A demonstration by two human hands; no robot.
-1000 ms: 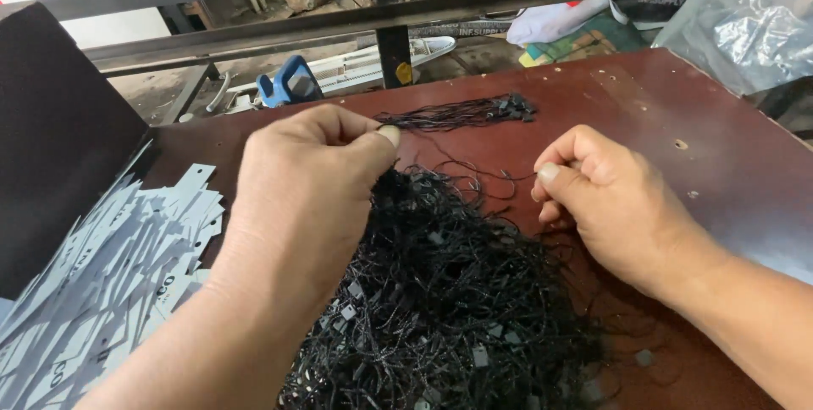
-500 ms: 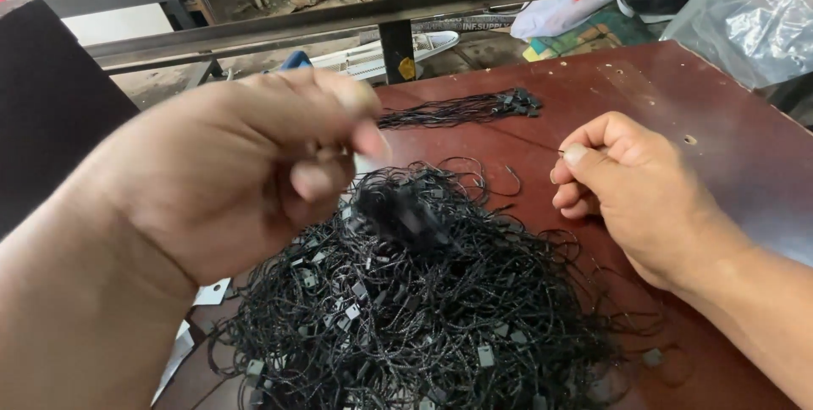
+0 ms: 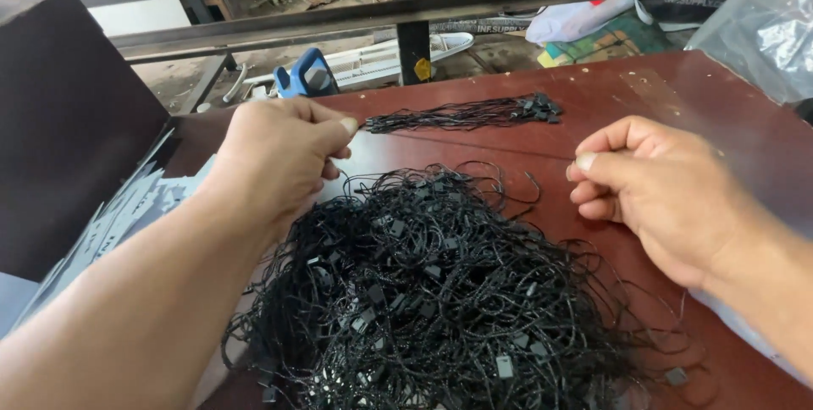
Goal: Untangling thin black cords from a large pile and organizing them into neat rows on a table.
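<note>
While pinched, left hand [image 3: 279, 152] above tangled cords [image 3: 423, 291] (black), right hand [image 3: 660, 194] beside

Tangled pile of string loops [image 3: 440, 291], bench centre: black, small black clasps with grey glints. Straightened bundle of strings [image 3: 461, 115], near far edge: black. Bench [image 3: 720, 122]: dark reddish-brown, glossy. Paper tags [image 3: 118, 215], left edge: pale grey-white. Panel [image 3: 68, 147], left corner: dark brown-black. Tool [image 3: 305, 75] beyond far edge: blue. Plastic bag [image 3: 762, 20], right corner: clear, greyish.
</note>
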